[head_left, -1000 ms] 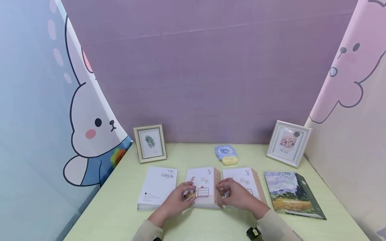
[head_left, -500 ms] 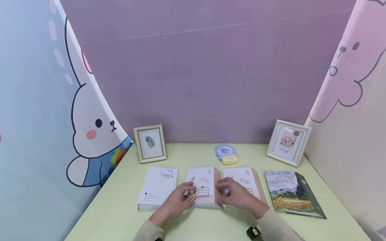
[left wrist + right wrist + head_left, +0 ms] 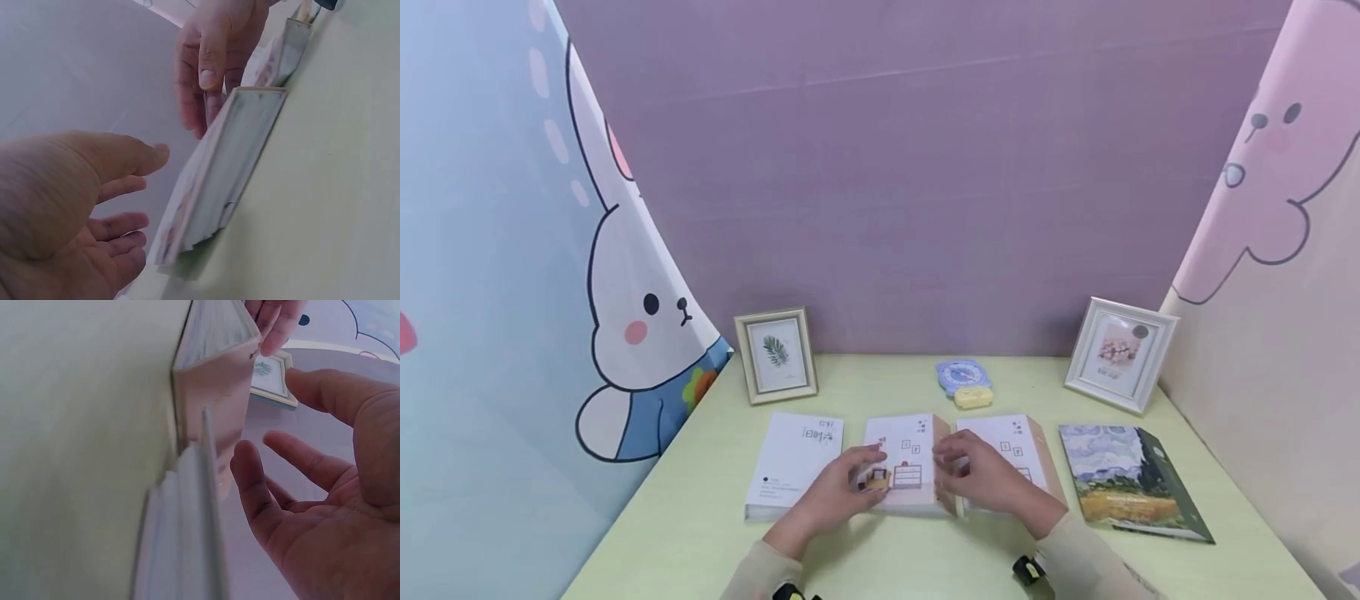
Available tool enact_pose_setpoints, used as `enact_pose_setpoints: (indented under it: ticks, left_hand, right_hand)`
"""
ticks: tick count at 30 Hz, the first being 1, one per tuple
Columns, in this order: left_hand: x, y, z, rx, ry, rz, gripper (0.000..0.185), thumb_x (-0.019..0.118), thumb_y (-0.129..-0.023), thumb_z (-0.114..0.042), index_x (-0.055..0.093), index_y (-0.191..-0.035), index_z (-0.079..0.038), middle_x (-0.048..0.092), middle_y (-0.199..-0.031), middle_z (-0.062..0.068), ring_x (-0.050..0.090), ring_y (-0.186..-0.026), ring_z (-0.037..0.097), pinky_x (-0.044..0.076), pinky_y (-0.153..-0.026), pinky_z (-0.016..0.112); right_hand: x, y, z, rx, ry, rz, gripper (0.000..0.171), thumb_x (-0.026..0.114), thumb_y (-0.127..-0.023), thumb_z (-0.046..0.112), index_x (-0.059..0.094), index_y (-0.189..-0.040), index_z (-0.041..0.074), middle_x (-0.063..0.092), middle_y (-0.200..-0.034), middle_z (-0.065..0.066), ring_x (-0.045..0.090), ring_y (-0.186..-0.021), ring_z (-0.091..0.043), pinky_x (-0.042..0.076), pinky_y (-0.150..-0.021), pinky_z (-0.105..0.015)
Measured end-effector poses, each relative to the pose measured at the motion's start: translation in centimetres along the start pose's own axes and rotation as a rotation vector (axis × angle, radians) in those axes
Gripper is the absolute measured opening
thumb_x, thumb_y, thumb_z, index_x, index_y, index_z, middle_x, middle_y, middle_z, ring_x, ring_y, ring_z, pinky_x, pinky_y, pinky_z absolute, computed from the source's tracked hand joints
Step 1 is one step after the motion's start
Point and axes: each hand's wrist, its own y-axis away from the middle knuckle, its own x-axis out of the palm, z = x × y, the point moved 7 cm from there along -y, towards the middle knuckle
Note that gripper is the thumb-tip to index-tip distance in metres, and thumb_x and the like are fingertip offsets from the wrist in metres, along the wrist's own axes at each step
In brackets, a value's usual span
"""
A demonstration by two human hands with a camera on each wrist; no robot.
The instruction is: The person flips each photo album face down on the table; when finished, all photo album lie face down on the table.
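I see the middle book [image 3: 906, 462] lying flat on the green table [image 3: 700, 533] between two other books. My left hand [image 3: 838, 492] and right hand [image 3: 988, 479] flank it, fingers loosely spread; contact seems light, though I cannot tell for sure.

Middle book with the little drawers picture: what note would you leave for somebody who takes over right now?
Left grip: open, fingers resting on the left edge of the white paperback book with the drawers drawing.
Right grip: open, fingertips at that book's right edge.
The book lies flat and closed on the pale green table, second in a row of four, between the plain white book and a matching white book.
Done: both grips are at the book.
Left: it is not lifted or opened; nothing is grasped yet.
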Motion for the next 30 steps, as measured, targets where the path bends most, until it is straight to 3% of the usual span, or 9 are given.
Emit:
enact_pose_setpoints:
  ticks: [4, 9, 15, 19, 23, 30]
  left_hand:
    - [-0.8, 0.1, -0.4, 0.006, 0.028, -0.015, 0.056, 0.081, -0.092, -0.018, 0.06, -0.142, -0.003, 0.051, -0.156, 0.016, 0.041, -0.148, 0.037, 0.029, -0.123, 0.056]
    - [-2.5, 0.7, -0.4, 0.018, 0.019, -0.043, 0.057, 0.081, -0.092, -0.015, 0.059, -0.144, -0.005, 0.052, -0.154, 0.017, 0.042, -0.148, 0.037, 0.028, -0.123, 0.057]
    - [-5.6, 1.4, 0.2, 0.003, 0.009, -0.099, 0.056, 0.08, -0.094, -0.017, 0.059, -0.145, -0.009, 0.056, -0.153, 0.007, 0.041, -0.149, 0.033, 0.024, -0.125, 0.058]
    - [-7.9, 2.1, 1.1, -0.005, 0.031, -0.181, 0.054, 0.08, -0.095, -0.015, 0.06, -0.145, -0.01, 0.056, -0.152, 0.008, 0.041, -0.149, 0.031, 0.023, -0.125, 0.058]
    - [-10.1, 3.0, 2.4, -0.04, -0.011, -0.259, 0.05, 0.078, -0.096, -0.015, 0.062, -0.143, -0.013, 0.059, -0.15, 0.007, 0.041, -0.149, 0.033, 0.025, -0.125, 0.057]
    - [-13.1, 4.8, 4.6, -0.164, -0.057, -0.308, 0.051, 0.076, -0.099, -0.022, 0.06, -0.147, -0.015, 0.051, -0.158, 0.01, 0.032, -0.154, 0.036, 0.026, -0.125, 0.058]
  right_hand:
    - [-0.1, -0.4, 0.7, 0.009, -0.027, -0.004, 0.045, 0.081, -0.091, 0.012, 0.065, -0.133, 0.0, 0.06, -0.129, -0.011, 0.066, -0.109, -0.033, 0.061, -0.089, -0.031]
    - [0.3, -1.1, 1.2, 0.027, -0.029, 0.016, 0.048, 0.081, -0.093, 0.019, 0.065, -0.136, 0.006, 0.059, -0.13, -0.013, 0.067, -0.107, -0.03, 0.06, -0.092, -0.037]
    - [1.2, -2.1, 1.8, 0.037, -0.027, 0.018, 0.048, 0.081, -0.093, 0.021, 0.065, -0.137, 0.009, 0.058, -0.134, -0.006, 0.066, -0.112, -0.032, 0.059, -0.094, -0.043]
    - [2.1, -2.8, 2.1, 0.047, -0.016, 0.027, 0.045, 0.08, -0.094, 0.024, 0.066, -0.136, 0.016, 0.057, -0.133, -0.005, 0.066, -0.11, -0.03, 0.059, -0.093, -0.042]
    - [2.9, -3.3, 2.3, 0.049, -0.017, 0.036, 0.045, 0.08, -0.094, 0.023, 0.066, -0.136, 0.017, 0.058, -0.133, -0.01, 0.067, -0.106, -0.027, 0.059, -0.092, -0.042]
    - [4.6, -4.1, 3.0, 0.047, -0.067, 0.055, 0.049, 0.081, -0.093, 0.02, 0.064, -0.138, 0.013, 0.06, -0.133, -0.01, 0.065, -0.113, -0.031, 0.059, -0.095, -0.042]
